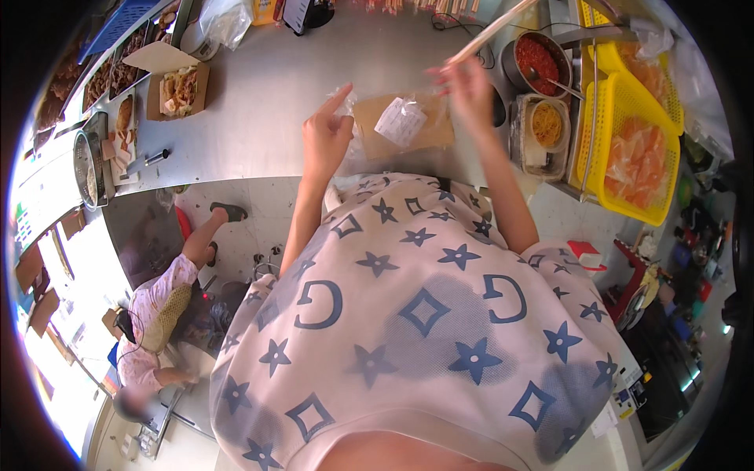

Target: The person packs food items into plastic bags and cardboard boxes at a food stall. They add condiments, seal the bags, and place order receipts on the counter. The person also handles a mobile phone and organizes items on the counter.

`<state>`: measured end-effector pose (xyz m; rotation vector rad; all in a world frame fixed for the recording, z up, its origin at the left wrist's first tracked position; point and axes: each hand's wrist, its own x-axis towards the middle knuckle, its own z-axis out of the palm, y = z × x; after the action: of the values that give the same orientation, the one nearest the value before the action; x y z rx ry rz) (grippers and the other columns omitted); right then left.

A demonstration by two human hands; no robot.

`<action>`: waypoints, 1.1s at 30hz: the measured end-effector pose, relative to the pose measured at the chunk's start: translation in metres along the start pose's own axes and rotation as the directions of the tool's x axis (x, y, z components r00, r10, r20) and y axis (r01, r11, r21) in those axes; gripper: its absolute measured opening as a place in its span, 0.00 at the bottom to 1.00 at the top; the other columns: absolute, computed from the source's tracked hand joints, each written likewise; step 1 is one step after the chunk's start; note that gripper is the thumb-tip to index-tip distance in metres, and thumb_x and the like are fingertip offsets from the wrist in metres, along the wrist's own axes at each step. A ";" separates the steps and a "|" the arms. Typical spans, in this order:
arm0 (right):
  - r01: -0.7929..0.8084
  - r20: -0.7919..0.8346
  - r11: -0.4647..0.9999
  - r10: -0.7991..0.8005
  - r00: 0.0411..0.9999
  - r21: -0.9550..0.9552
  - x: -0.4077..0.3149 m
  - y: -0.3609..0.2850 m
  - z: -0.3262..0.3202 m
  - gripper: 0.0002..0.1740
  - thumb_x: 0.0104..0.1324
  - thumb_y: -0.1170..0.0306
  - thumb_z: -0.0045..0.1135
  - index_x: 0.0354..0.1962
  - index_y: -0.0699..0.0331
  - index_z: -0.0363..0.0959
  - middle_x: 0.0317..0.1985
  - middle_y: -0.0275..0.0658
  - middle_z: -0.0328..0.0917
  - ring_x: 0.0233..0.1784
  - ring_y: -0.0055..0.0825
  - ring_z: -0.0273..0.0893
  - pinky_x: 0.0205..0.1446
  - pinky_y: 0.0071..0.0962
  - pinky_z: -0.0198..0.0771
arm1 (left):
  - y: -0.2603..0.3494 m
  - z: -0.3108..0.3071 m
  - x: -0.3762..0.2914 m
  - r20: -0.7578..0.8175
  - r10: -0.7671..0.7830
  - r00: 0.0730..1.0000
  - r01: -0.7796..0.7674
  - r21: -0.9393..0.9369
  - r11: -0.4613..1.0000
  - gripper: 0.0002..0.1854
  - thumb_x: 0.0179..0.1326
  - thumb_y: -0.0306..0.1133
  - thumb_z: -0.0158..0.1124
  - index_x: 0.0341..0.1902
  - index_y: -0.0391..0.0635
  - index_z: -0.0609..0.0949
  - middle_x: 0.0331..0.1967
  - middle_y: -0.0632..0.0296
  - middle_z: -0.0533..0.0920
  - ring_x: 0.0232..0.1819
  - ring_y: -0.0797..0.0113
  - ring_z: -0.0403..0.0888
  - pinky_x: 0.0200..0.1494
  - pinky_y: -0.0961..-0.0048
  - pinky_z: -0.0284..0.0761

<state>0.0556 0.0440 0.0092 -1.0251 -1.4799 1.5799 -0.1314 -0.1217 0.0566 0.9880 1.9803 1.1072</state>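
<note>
A brown cardboard box [366, 136] lies before me in a clear plastic bag, with a printed white slip [386, 122] on top. My left hand [327, 138] is at the bag's left edge, index finger stretched out and the others curled. Clear plastic [352, 154] shows beside its fingers; whether they pinch it is unclear. Above the box's right end, my right hand [471, 97] is blurred by motion. It grips a pair of plastic-wrapped disposable chopsticks [492, 29], which slant up to the right.
At left stands an open takeaway box [152, 97] of food. On the right are a pot of red sauce [541, 62], a clear plastic tub [545, 165] and yellow baskets [639, 211]. A phone [296, 15] stands at the back. Another person [156, 306] sits at lower left.
</note>
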 end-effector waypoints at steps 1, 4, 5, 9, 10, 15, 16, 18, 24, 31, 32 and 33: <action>0.048 0.142 0.989 -0.068 0.988 0.140 -0.016 0.005 0.022 0.15 0.68 0.63 0.53 0.47 0.61 0.66 0.27 0.33 0.83 0.27 0.19 0.79 0.28 0.26 0.73 | -0.003 -0.002 0.002 -0.004 -0.004 1.000 0.004 -0.027 1.000 0.27 0.51 0.22 0.54 0.58 0.50 0.79 0.16 0.60 0.78 0.18 0.79 0.75 0.29 0.79 0.72; 0.457 0.523 0.667 -0.117 0.844 -0.588 -0.020 0.007 0.028 0.12 0.68 0.68 0.51 0.49 0.52 0.71 0.30 0.42 0.82 0.36 0.33 0.82 0.32 0.32 0.76 | -0.011 -0.011 0.010 -0.008 0.005 1.000 -0.005 -0.067 0.998 0.28 0.52 0.23 0.53 0.60 0.51 0.78 0.11 0.66 0.73 0.18 0.81 0.75 0.29 0.80 0.72; 0.521 0.580 0.557 -0.085 0.810 -0.647 -0.013 0.004 0.020 0.14 0.66 0.69 0.51 0.49 0.50 0.72 0.29 0.42 0.82 0.36 0.36 0.82 0.33 0.34 0.76 | -0.014 -0.016 0.012 -0.012 0.020 1.000 -0.020 -0.059 0.998 0.28 0.52 0.23 0.53 0.60 0.51 0.78 0.11 0.67 0.72 0.18 0.81 0.76 0.29 0.80 0.72; 0.661 0.667 0.091 0.126 0.735 -0.745 0.015 -0.022 -0.016 0.18 0.58 0.71 0.55 0.47 0.50 0.74 0.26 0.42 0.80 0.34 0.40 0.82 0.32 0.38 0.76 | -0.023 -0.034 0.020 -0.014 0.025 1.000 -0.025 -0.015 1.000 0.28 0.53 0.22 0.53 0.61 0.51 0.78 0.25 0.63 0.82 0.21 0.80 0.78 0.31 0.79 0.74; 0.670 0.659 -0.021 0.155 0.736 -0.742 0.017 -0.029 -0.025 0.18 0.56 0.71 0.56 0.47 0.51 0.74 0.25 0.42 0.80 0.34 0.40 0.82 0.31 0.38 0.75 | -0.024 -0.034 0.021 -0.003 0.037 0.999 -0.037 -0.039 0.999 0.28 0.53 0.21 0.53 0.60 0.51 0.78 0.31 0.61 0.84 0.22 0.80 0.78 0.31 0.79 0.74; 0.491 0.469 -0.098 0.186 0.863 -0.866 0.006 -0.045 -0.011 0.09 0.51 0.68 0.60 0.33 0.56 0.81 0.30 0.39 0.82 0.37 0.34 0.82 0.38 0.37 0.75 | -0.016 -0.025 0.021 0.130 0.115 0.985 -0.118 0.011 0.993 0.30 0.51 0.20 0.51 0.61 0.50 0.77 0.47 0.58 0.85 0.21 0.81 0.76 0.30 0.77 0.74; 0.465 0.449 -0.050 0.188 0.873 -0.884 0.000 -0.052 -0.013 0.11 0.51 0.68 0.62 0.34 0.56 0.82 0.32 0.39 0.83 0.40 0.34 0.82 0.42 0.36 0.74 | -0.014 -0.024 0.019 0.161 0.116 0.980 -0.123 0.031 0.992 0.30 0.51 0.20 0.51 0.61 0.50 0.77 0.47 0.57 0.85 0.21 0.81 0.75 0.30 0.77 0.74; 0.378 0.439 0.344 0.120 0.890 -0.860 -0.013 -0.074 -0.038 0.13 0.51 0.68 0.62 0.37 0.55 0.82 0.32 0.39 0.83 0.41 0.34 0.81 0.44 0.34 0.73 | -0.009 -0.028 0.015 0.206 0.142 0.968 -0.153 0.040 0.987 0.31 0.50 0.20 0.50 0.62 0.50 0.77 0.47 0.56 0.85 0.21 0.82 0.75 0.31 0.77 0.73; -0.384 -0.488 0.372 -0.242 0.838 -0.845 -0.037 -0.135 -0.247 0.20 0.58 0.65 0.61 0.49 0.60 0.75 0.49 0.44 0.79 0.50 0.38 0.78 0.54 0.31 0.73 | -0.011 -0.042 0.008 0.316 0.152 0.936 -0.196 0.113 0.974 0.31 0.50 0.20 0.49 0.62 0.49 0.76 0.53 0.54 0.81 0.27 0.78 0.82 0.32 0.77 0.72; -0.618 -0.577 -0.274 -0.220 0.786 -0.737 -0.057 -0.088 -0.322 0.21 0.55 0.59 0.56 0.46 0.54 0.80 0.36 0.49 0.82 0.41 0.48 0.81 0.43 0.41 0.77 | -0.014 -0.036 0.010 0.279 0.158 0.947 -0.184 0.068 0.981 0.30 0.52 0.20 0.50 0.63 0.49 0.75 0.41 0.51 0.84 0.30 0.77 0.83 0.30 0.79 0.69; -0.569 -0.509 -0.151 -0.306 0.804 -0.808 -0.062 -0.098 -0.303 0.22 0.54 0.59 0.58 0.46 0.55 0.80 0.35 0.48 0.83 0.39 0.45 0.82 0.42 0.39 0.77 | -0.013 -0.037 0.010 0.271 0.111 0.956 -0.143 0.103 0.984 0.30 0.53 0.20 0.50 0.63 0.50 0.76 0.32 0.53 0.85 0.29 0.77 0.83 0.29 0.79 0.69; -0.562 -0.506 -0.046 -0.381 0.774 -0.826 -0.066 -0.114 -0.282 0.22 0.54 0.58 0.60 0.46 0.56 0.80 0.34 0.47 0.83 0.38 0.43 0.82 0.41 0.37 0.76 | -0.011 -0.037 0.009 0.266 0.099 0.959 -0.134 0.117 0.984 0.30 0.53 0.21 0.50 0.63 0.51 0.76 0.25 0.56 0.83 0.29 0.77 0.83 0.29 0.79 0.69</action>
<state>0.3379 0.1094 0.1217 -2.2427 -1.9235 -0.4316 -0.1695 -0.1327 0.0611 1.2671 1.8197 0.8635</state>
